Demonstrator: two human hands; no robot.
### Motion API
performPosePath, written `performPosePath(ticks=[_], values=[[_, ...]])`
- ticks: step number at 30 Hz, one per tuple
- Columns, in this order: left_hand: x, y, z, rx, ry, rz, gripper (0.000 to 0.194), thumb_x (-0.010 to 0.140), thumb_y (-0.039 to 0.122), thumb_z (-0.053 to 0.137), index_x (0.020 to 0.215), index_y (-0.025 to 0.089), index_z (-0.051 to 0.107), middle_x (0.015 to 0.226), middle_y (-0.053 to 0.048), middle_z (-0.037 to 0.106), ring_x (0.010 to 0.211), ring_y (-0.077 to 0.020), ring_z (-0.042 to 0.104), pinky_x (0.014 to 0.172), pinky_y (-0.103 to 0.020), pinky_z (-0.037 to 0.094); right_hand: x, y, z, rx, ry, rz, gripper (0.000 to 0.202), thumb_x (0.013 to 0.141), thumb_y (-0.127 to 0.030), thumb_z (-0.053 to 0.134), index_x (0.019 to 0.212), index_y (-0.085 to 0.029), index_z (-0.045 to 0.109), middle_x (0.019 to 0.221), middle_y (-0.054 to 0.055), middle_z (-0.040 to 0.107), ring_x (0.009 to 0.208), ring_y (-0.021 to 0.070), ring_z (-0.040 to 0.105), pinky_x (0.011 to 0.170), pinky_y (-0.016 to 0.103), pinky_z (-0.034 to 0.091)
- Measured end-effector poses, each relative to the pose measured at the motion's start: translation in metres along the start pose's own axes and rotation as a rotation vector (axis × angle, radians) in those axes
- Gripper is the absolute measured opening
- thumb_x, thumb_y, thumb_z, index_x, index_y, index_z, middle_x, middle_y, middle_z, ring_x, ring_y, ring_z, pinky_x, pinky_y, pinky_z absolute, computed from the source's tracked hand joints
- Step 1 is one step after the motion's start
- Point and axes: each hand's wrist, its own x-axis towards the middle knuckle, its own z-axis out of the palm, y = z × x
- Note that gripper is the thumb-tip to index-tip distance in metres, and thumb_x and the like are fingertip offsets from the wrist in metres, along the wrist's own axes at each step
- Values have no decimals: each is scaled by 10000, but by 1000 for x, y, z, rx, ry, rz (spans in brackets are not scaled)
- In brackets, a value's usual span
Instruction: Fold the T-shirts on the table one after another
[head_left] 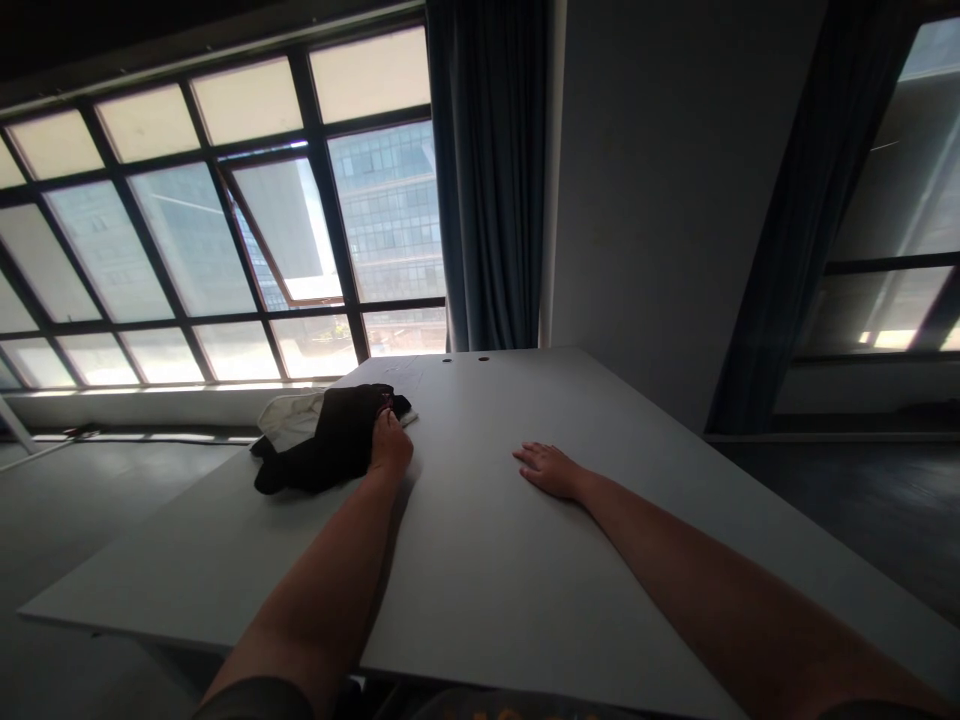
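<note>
A black cloth item (337,430), perhaps a garment, lies bunched on the left part of the white table. Beside it on the far left side shows a white cloth (291,418), partly covered by the black one. My left hand (391,442) is closed on the right edge of the black cloth, its fingers bent around the fabric. Flat on the tabletop to the right rests my right hand (549,470), fingers stretched out and holding nothing.
The white table (465,560) stretches away from me, with two small dark holes near its far edge. Behind it hang a blue curtain (491,180) and a large window with one tilted pane (285,230). A grey wall (667,200) stands to the right.
</note>
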Motion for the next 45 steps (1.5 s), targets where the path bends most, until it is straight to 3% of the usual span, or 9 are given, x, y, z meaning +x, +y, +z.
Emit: performPosePath(ticks=[5, 8, 13, 17, 20, 24, 27, 33, 45], values=[[-4, 12, -12, -72, -70, 227, 475, 933, 77, 472, 1370, 133, 648, 1448, -135, 613, 1409, -243, 506, 1255, -370, 335, -1, -3, -3, 0, -8, -4, 685, 1012, -516, 373, 1617, -208, 456, 1695, 136, 333, 1576, 306, 300, 1289, 504, 208], [-6, 8, -25, -77, -10, 276, 390, 957, 152, 512, 1303, 202, 687, 1481, -94, 588, 1416, -247, 488, 1261, -381, 318, -1, -3, -3, 1, -11, -1, 684, 1014, -513, 377, 1622, -207, 449, 1698, 137, 327, 1578, 312, 294, 1289, 509, 205], [-8, -12, -31, 42, 219, -99, 593, 914, 238, 614, 1491, 141, 519, 1688, -188, 299, 1576, -359, 235, 1274, -559, 201, 0, -1, -1, 17, -15, 2, 685, 1011, -509, 385, 1624, -210, 444, 1699, 141, 323, 1582, 317, 285, 1291, 525, 194], [-7, -27, -23, 54, 161, -366, 786, 939, 369, 623, 1600, 46, 345, 1656, -286, 310, 1529, -417, 325, 1202, -569, 336, 1, 0, 0, 17, -17, 3, 685, 1012, -514, 386, 1624, -213, 443, 1702, 138, 317, 1583, 321, 282, 1291, 535, 192], [-3, -31, -20, 39, 36, -387, 930, 955, 494, 608, 1665, 51, 205, 1610, -303, 390, 1411, -433, 497, 1098, -547, 461, 1, 1, 1, 8, -16, 4, 683, 1016, -520, 378, 1626, -221, 439, 1705, 132, 312, 1583, 319, 282, 1290, 540, 192], [0, -28, -19, 3, -204, -223, 669, 1009, 442, 529, 1598, 137, 437, 1402, -218, 646, 1232, -386, 656, 1028, -492, 511, 1, 2, 1, 10, -8, 3, 685, 1012, -516, 381, 1624, -214, 443, 1704, 135, 314, 1583, 320, 283, 1290, 534, 193], [2, -25, -19, -28, -227, -109, 416, 1026, 277, 458, 1377, 205, 670, 1367, -126, 691, 1254, -299, 653, 1051, -383, 492, 1, 2, 1, 12, -10, 2, 688, 1010, -516, 380, 1623, -212, 445, 1703, 137, 316, 1583, 315, 283, 1292, 521, 194], [4, -10, -28, -56, -256, -10, 368, 1024, 188, 384, 1218, 184, 696, 1158, -109, 759, 1077, -237, 711, 922, -314, 513, 0, -2, -1, 22, -16, 8, 692, 1006, -518, 378, 1623, -211, 446, 1705, 130, 313, 1586, 312, 276, 1295, 519, 185], [-49, 91, -57, -115, -480, 528, 226, 940, 230, 524, 1063, 244, 713, 1025, -66, 764, 977, -234, 707, 890, -319, 490, 2, 1, 1, 26, -7, 10, 674, 1011, -525, 398, 1620, -241, 451, 1706, 118, 314, 1585, 308, 282, 1293, 532, 194]])
